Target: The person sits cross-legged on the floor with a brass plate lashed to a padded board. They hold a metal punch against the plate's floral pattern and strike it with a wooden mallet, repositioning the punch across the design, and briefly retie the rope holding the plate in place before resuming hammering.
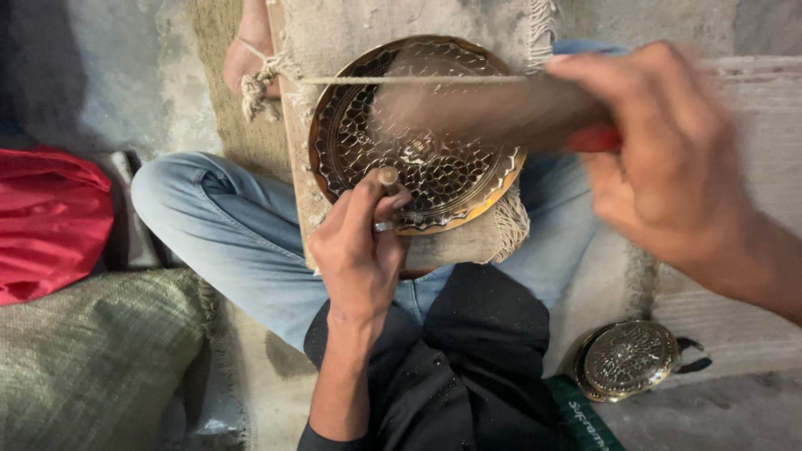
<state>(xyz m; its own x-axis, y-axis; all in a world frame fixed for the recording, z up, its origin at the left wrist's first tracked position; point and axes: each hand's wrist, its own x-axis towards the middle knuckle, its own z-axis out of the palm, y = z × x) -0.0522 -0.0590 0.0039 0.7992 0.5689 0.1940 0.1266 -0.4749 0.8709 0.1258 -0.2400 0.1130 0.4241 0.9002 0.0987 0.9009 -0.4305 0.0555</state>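
A round brass plate [451,179] with a dense engraved pattern lies on a cloth-covered board [334,33] across my lap. My left hand [359,246] grips a short metal punch [388,177] held upright on the plate's near rim. My right hand [668,159] is raised at the right, blurred, and holds a hammer with a red handle [595,139]; its blurred head [451,113] hangs over the plate's middle. A cord [401,80] runs across the plate's upper part.
A smaller engraved brass plate [628,359] lies on the floor at lower right. A red cloth bundle [50,221] and a green sack [92,359] sit at the left. My bare foot [246,50] rests beside the board's top left.
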